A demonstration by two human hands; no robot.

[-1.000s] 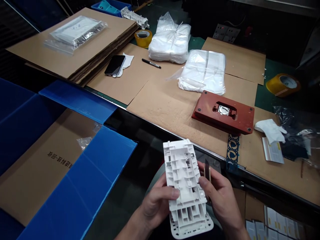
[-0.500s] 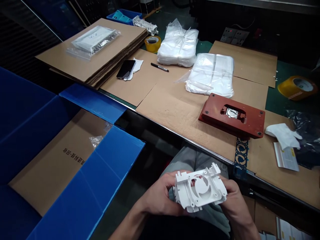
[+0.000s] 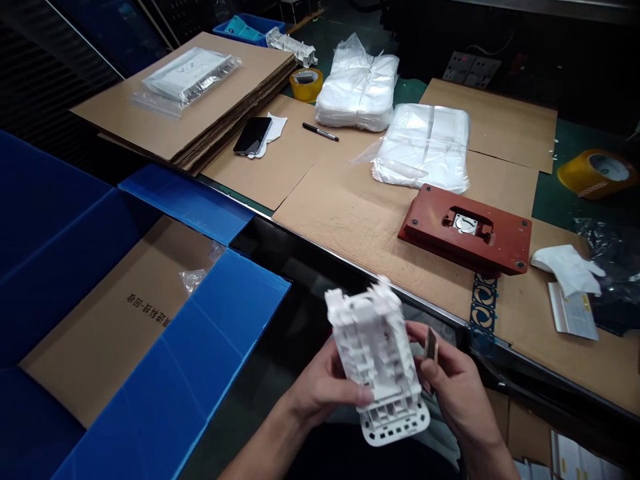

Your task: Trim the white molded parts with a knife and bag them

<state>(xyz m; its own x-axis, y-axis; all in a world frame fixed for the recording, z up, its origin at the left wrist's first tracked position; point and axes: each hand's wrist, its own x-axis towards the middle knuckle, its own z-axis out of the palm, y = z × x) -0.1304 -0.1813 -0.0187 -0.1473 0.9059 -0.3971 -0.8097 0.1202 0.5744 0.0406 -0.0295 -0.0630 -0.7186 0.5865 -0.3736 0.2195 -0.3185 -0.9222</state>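
dark background (image 3: 545,40) swallowed the detail at one o'clock, and the blue box (image 3: 235,313) at eight o'clock ran off the left edge. at five o'clock, before the cardboard-covered bench (image 3: 345,207), the white plastic part (image 3: 385,363) sat clamped in the left hand (image 3: 325,387), thumb on its ribbed face, fingers hidden behind; blur softened its upper end. at its three o'clock, the right hand (image 3: 455,380) pinched a slim dark tool (image 3: 431,348), partly covered; whether that hand touched the part, i couldn't tell. half a second earlier, the part had shown its swirl-cut face and the tool was out of sight.
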